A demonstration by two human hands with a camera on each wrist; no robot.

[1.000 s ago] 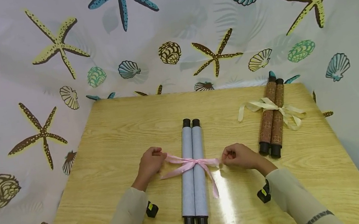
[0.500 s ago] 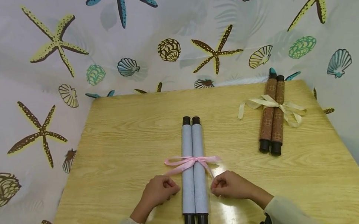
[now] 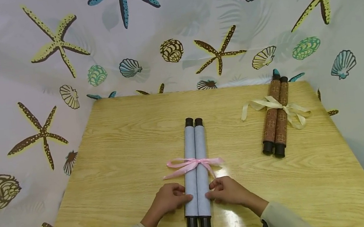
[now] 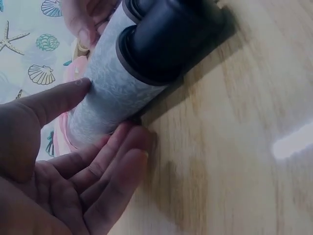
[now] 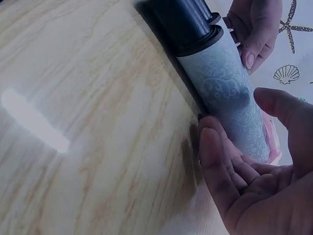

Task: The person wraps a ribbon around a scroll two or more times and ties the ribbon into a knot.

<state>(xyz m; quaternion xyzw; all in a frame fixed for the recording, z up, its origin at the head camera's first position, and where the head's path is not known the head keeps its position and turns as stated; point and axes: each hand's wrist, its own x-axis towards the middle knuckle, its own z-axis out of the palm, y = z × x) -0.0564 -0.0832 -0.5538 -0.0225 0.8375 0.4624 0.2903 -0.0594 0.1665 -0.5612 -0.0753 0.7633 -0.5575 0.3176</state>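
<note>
A light blue scroll (image 3: 192, 180) with two rolls and black end knobs lies lengthwise before me. Around its middle a pink ribbon (image 3: 197, 162) is tied in a bow. My left hand (image 3: 168, 198) holds the left roll near its front end; in the left wrist view the thumb is on top of the scroll (image 4: 110, 81) and the fingers curl at its side. From the other side my right hand (image 3: 229, 191) holds the right roll, thumb on the patterned surface of the scroll (image 5: 215, 73), fingers low against it. The fingertips' undersides are partly hidden.
At the table's back right lies a brown patterned scroll (image 3: 270, 127) tied with a cream ribbon (image 3: 269, 103). The wooden table (image 3: 130, 135) meets a cloth (image 3: 145, 34) printed with starfish and shells along its back and sides.
Both hands have let go of the pink ribbon's ends, come nearer to me, and closed in on the light blue scroll's two rolls. The scroll stays in place.
</note>
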